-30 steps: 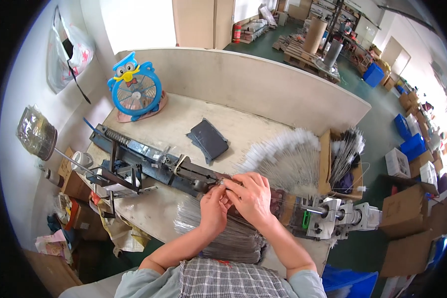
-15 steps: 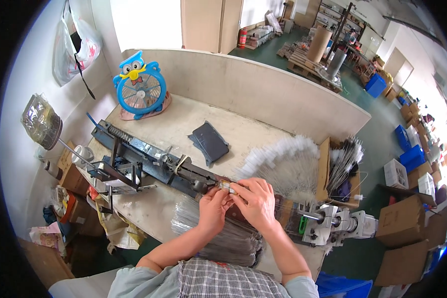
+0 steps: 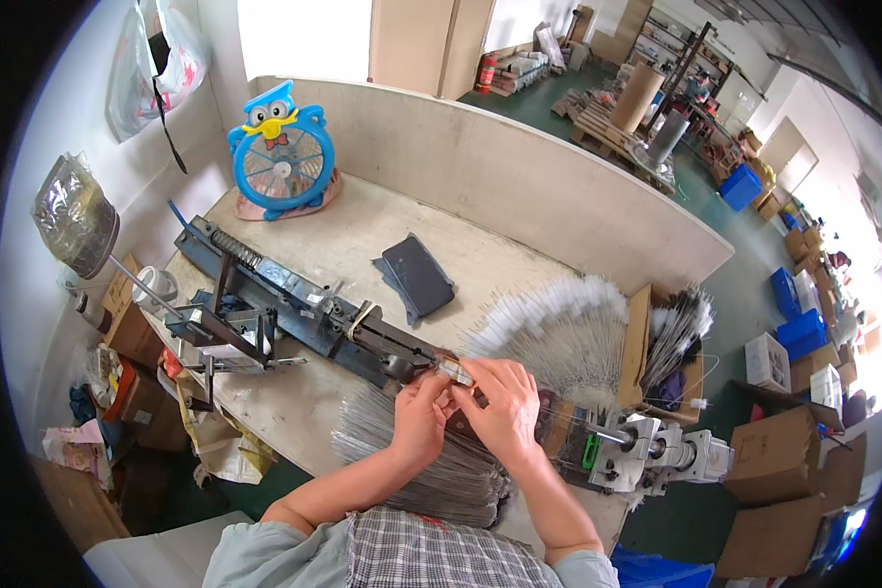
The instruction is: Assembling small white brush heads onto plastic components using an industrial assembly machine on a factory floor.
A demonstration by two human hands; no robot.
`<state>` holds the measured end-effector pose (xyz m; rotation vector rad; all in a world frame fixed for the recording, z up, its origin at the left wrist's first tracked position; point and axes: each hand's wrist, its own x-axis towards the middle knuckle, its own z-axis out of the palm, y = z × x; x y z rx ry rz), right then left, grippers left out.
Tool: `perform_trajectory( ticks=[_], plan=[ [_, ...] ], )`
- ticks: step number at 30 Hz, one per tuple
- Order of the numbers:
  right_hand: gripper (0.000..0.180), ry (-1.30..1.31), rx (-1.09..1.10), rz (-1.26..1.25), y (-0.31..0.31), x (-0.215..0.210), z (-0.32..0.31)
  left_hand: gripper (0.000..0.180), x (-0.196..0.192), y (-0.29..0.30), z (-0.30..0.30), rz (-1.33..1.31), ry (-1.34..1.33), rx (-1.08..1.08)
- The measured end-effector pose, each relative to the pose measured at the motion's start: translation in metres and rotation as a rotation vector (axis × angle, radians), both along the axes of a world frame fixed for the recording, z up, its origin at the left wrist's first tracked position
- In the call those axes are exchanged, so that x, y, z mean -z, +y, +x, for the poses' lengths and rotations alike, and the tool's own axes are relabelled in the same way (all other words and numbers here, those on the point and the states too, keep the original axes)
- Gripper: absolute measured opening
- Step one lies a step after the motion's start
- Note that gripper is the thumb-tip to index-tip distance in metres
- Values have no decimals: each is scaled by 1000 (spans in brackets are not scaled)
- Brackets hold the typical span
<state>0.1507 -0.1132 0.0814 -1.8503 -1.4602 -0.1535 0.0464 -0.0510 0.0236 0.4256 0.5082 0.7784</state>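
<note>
My left hand point(image 3: 419, 416) and my right hand point(image 3: 504, 407) meet over a long dark metal machine point(image 3: 304, 309) that lies across the workbench. Both pinch a small metal piece point(image 3: 453, 370) at the machine's near end, fingers closed on it. Under my hands lies a pile of thin grey wire stems point(image 3: 441, 470). Behind my right hand a fan of white-tipped thin brushes point(image 3: 548, 323) is spread on the bench.
A blue owl-shaped fan point(image 3: 282, 152) stands at the back left. A dark flat pouch point(image 3: 416, 276) lies mid-bench. A cardboard box with more brushes point(image 3: 671, 343) sits at the right, by a grey motor unit point(image 3: 656, 456). Cartons point(image 3: 784, 470) and clutter ring the bench.
My hands have stayed on the small piece at the machine's end, with only slight finger shifts. The view has tilted a little, nothing else has moved.
</note>
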Motion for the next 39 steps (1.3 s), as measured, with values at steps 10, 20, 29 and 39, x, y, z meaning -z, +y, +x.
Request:
perform_trajectory(
  ticks=[10,20,29,39],
  plan=[
    [25,-134,54,34,-9,4,4,13,-12,-4,5,32,87,-29],
    [22,-126,23,2,-8,2,3,12,-16,-5,1,-90,0,-10],
    [21,-141,34,-13,-5,3,-1,9,-14,-4,3,-40,72,-9],
    [29,-104,40,18,6,7,0,25,-13,-3,6,-103,16,-20]
  ],
)
